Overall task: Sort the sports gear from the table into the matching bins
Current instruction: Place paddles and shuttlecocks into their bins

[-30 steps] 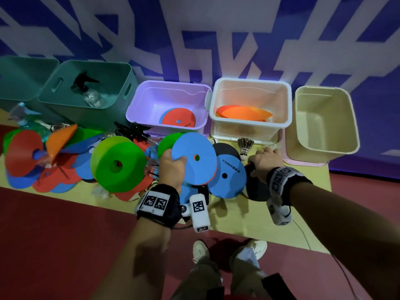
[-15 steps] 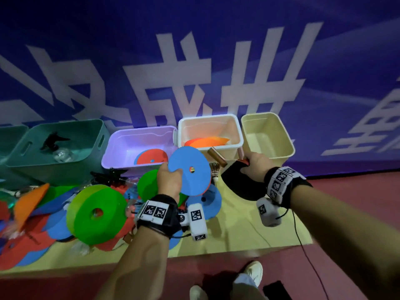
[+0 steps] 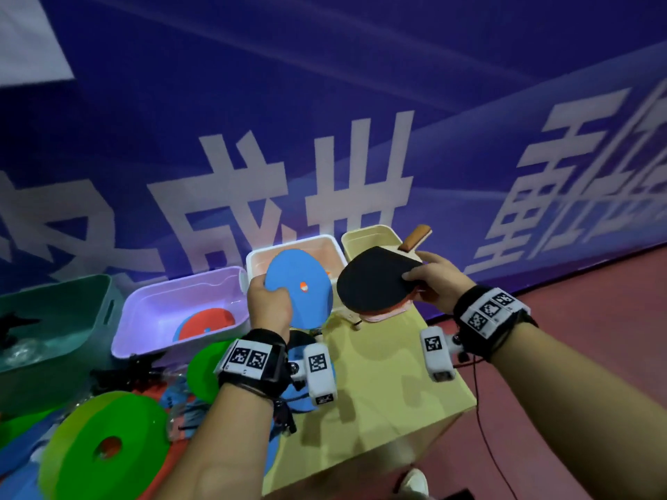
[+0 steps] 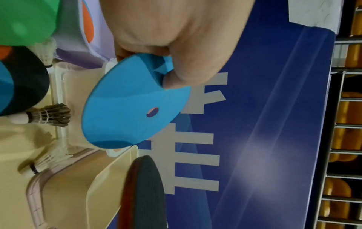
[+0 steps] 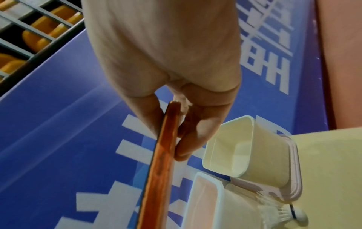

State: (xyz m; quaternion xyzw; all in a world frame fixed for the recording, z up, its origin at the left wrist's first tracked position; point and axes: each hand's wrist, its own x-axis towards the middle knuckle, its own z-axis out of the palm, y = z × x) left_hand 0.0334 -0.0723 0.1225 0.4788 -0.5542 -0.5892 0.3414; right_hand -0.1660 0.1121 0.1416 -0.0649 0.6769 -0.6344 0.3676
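My left hand (image 3: 275, 295) pinches a blue flat disc (image 3: 300, 287) by its rim and holds it upright over the white bin (image 3: 252, 263). In the left wrist view the thumb (image 4: 182, 77) presses on the blue disc (image 4: 135, 105). My right hand (image 3: 415, 283) grips a table tennis paddle (image 3: 373, 283), black face up, with its wooden handle (image 3: 417, 239) pointing away. The paddle hangs over the near edge of the cream bin (image 3: 375, 234). In the right wrist view the paddle (image 5: 162, 162) shows edge-on between thumb and fingers, left of the cream bin (image 5: 245, 147).
A purple bin (image 3: 173, 301) holds a red and blue disc (image 3: 205, 323), and a teal bin (image 3: 54, 319) stands further left. Green discs (image 3: 104, 445) and other gear pile up on the yellow table (image 3: 382, 398) at left. Shuttlecocks (image 4: 49, 116) lie in front of the bins.
Both hands have risen and moved away from me toward the bins. The blue disc now hangs over the white bin, and the paddle has been lifted off the table to the cream bin.
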